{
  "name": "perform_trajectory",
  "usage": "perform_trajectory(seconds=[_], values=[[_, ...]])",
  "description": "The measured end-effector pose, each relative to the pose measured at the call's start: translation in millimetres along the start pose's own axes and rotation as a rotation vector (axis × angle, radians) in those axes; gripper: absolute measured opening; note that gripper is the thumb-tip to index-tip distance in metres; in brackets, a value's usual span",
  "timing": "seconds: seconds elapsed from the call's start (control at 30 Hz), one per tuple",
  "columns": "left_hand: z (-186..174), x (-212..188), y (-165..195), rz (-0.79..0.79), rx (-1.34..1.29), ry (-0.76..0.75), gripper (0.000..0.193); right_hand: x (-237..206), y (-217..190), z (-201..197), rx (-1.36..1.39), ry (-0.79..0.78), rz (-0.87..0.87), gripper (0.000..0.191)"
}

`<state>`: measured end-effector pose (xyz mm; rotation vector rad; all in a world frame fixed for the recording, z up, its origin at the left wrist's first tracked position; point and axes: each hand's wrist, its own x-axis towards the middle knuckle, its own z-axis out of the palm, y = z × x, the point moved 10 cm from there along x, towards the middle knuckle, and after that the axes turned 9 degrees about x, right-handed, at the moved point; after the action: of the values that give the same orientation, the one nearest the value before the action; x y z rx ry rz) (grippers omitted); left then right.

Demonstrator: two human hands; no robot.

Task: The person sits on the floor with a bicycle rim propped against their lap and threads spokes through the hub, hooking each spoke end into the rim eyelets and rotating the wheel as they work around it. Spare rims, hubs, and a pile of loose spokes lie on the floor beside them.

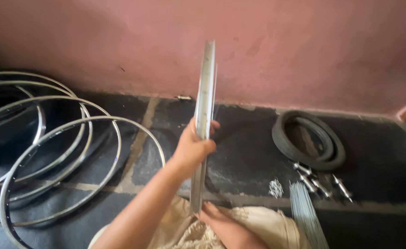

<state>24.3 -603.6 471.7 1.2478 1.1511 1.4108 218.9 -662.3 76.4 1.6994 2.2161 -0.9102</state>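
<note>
Several bare metal rims (pixel 60 152) lie overlapping on the dark floor (pixel 249 157) at the far left, leaning into one another near the pink wall (pixel 304 50). Moving right, we see our left hand (pixel 194 146) raised in the middle of the scene, fingers wrapped around a silver wheel rim (pixel 204 106) that stands upright and edge-on to us, its top rising in front of the wall. Our grip sits about halfway up that rim, thumb on the near side, fingertips curling round the far edge. Just below and slightly right, our right hand (pixel 226 226) rests at the rim's lower end, close over our lap; it touches the metal, but we cannot tell whether it is gripping or only steadying. Further right, a small heap of tiny metal pieces (pixel 275 187) lies on the floor, beside a bundle of thin spokes (pixel 306 214). Beyond those, a black tyre (pixel 310 140) lies flat, with a few hub axles (pixel 318 182) just near it.
</note>
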Motion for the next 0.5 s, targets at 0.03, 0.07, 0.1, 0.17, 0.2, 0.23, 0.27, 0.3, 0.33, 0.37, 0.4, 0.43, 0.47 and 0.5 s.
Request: perform_trajectory(seconds=[0.03,0.07,0.1,0.17,0.2,0.23,0.27,0.3,0.33,0.37,0.4,0.43,0.47,0.5], values=[[0,0,1,0.018,0.033,0.003,0.051,8,-5,-3,-0.033,-0.01,-0.011,0.023],[-4,-2,2,0.031,0.065,0.008,0.051,14,-13,-2,-0.065,-0.032,-0.023,0.022],[-4,-3,2,0.04,0.094,0.014,0.051,20,-21,-2,-0.088,-0.057,-0.033,0.022],[-6,-7,3,0.045,0.077,0.008,0.051,29,-38,-1,-0.134,-0.114,-0.054,0.022],[-7,-7,5,0.051,0.069,0.002,0.052,32,-46,0,-0.151,-0.144,-0.057,0.021],[-9,-9,5,0.043,0.066,0.001,0.052,33,-53,2,-0.169,-0.171,-0.058,0.021],[-9,-11,4,0.03,0.062,0.0,0.052,33,-59,4,-0.182,-0.199,-0.057,0.021],[-11,-12,5,0.018,0.059,0.001,0.052,33,-63,6,-0.191,-0.222,-0.056,0.021],[-14,-13,9,0.041,0.089,0.018,0.052,33,-66,6,-0.196,-0.237,-0.052,0.02],[-16,-15,12,0.058,0.119,0.035,0.051,31,-68,10,-0.199,-0.263,-0.052,0.02],[-18,-17,15,0.074,0.146,0.051,0.051,31,-68,10,-0.198,-0.268,-0.049,0.02],[-17,-18,14,0.053,0.137,0.06,0.049,30,-69,13,-0.192,-0.278,-0.052,0.02],[-16,-19,13,0.037,0.129,0.066,0.048,30,-68,14,-0.195,-0.282,-0.053,0.02],[-18,-21,14,0.025,0.121,0.072,0.047,31,-67,15,-0.195,-0.282,-0.056,0.02]])
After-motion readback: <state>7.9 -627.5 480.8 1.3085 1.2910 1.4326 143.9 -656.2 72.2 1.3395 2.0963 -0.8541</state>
